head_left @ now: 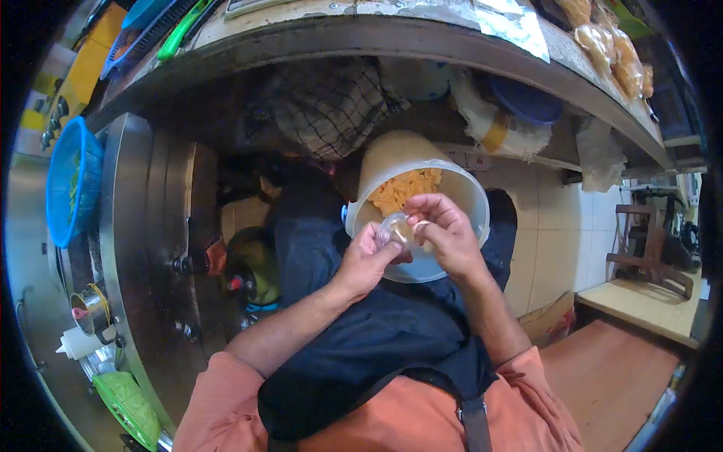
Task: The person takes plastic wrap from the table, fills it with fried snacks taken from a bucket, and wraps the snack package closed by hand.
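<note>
A large whitish bucket (471, 200) leans between my knees, its mouth facing me, with orange-yellow pieces (403, 188) inside. Over its opening, my left hand (369, 260) holds a small clear plastic cup (395, 228) between thumb and fingers. My right hand (449, 237) is close against the cup, its fingers curled around a small pale item (422, 230). What exactly that item is cannot be made out. A dark apron covers my lap below the bucket.
Overhead runs a metal counter edge (339, 38). A checked cloth (331, 105) and a blue lid (526, 99) lie on the shelf beneath. At the left are a blue basket (75, 181) and a green basket (128, 410); a wooden stand (651, 248) is right.
</note>
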A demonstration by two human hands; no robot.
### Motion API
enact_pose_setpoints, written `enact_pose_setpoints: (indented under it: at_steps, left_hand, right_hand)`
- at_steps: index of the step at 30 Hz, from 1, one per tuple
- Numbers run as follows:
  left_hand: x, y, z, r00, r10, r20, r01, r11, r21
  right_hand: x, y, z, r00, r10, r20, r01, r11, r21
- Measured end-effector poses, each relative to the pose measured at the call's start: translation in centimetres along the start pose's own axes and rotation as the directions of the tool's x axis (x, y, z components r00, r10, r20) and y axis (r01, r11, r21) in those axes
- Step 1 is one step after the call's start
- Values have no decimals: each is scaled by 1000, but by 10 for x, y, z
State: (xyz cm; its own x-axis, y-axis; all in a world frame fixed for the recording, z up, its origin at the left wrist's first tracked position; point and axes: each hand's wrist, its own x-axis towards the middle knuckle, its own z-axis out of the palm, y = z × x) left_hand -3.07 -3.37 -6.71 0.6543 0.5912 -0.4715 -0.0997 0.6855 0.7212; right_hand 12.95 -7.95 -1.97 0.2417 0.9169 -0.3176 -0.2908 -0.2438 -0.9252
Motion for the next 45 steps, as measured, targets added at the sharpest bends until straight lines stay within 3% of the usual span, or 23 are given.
enact_pose_setpoints:
  at_steps: [2,6,11,15,17,21,23,25,27,30,33,34,35,36,37,38,39,40,41,43,44,45]
  left_hand:
    - [1,0,-3,1000,0,16,1,999,-43]
    - [-1,1,-3,999,-7,40,8,999,-31]
    - [-2,-1,-3,996,36,80,-32,998,-50]
    - [-4,0,-4,993,13,116,-6,998,-57]
    - [-4,1,-4,993,4,115,3,999,-53]
    - [-5,6,-1,992,-9,128,17,998,-62]
    - [-5,8,1,991,-20,131,29,997,-67]
    - [-6,7,3,998,-5,56,11,993,-119]
    - [-5,4,-4,996,2,89,6,995,-99]
    - [-7,5,-10,996,-22,88,25,999,-37]
    - [-18,22,-9,995,-93,38,90,992,88]
    - [-22,26,-11,992,-129,13,125,977,170]
    - [-25,27,-14,992,-129,12,125,977,173]
    - [-30,25,-19,995,-96,-11,92,914,394]
    - [-33,26,-22,998,-57,-26,61,800,596]
    - [-36,28,-24,998,-56,-27,62,797,601]
    - [-40,31,-25,991,136,13,-98,636,765]
    - [-43,33,-27,946,307,100,-228,416,880]
    - [-43,35,-27,946,307,108,-233,408,883]
    - [-46,37,-29,960,281,-22,-141,548,825]
    - [-45,36,-33,959,282,-16,-145,537,831]
    - [-44,33,-37,971,236,-29,-136,651,747]
  right_hand:
    - [0,-3,-5,999,25,-40,-20,992,125]
    - [0,-11,-8,999,3,-43,5,983,184]
    - [0,-8,-1,970,-53,237,65,997,-44]
    - [-1,-18,0,969,-48,244,70,994,-80]
    - [0,-21,-2,964,-75,255,67,997,41]
    - [2,-27,3,981,-69,183,68,998,16]
    - [5,-25,10,970,-180,161,169,983,76]
    - [3,-25,14,971,-168,169,159,985,65]
    - [2,-24,14,972,-154,178,147,988,57]
    - [8,-16,-5,982,-187,38,189,981,-47]
    - [17,3,-25,981,-192,-20,140,780,-610]
    - [22,10,-31,981,-190,-24,136,781,-610]
    - [32,22,-38,994,-105,-34,37,612,-790]
    - [42,34,-43,998,-23,-65,-51,397,-917]
    - [54,41,-45,998,-25,-65,-49,401,-915]
    - [68,49,-45,992,73,-106,-124,344,-931]
    - [80,59,-45,974,169,-153,-196,280,-940]
    - [95,80,-48,973,168,-157,-201,288,-936]
    - [113,104,-53,966,224,-131,-191,272,-943]
    - [123,124,-46,955,277,-109,-186,271,-944]
    - [129,128,-36,963,259,-71,-157,330,-931]
    - [131,130,-29,970,239,-35,-128,386,-913]
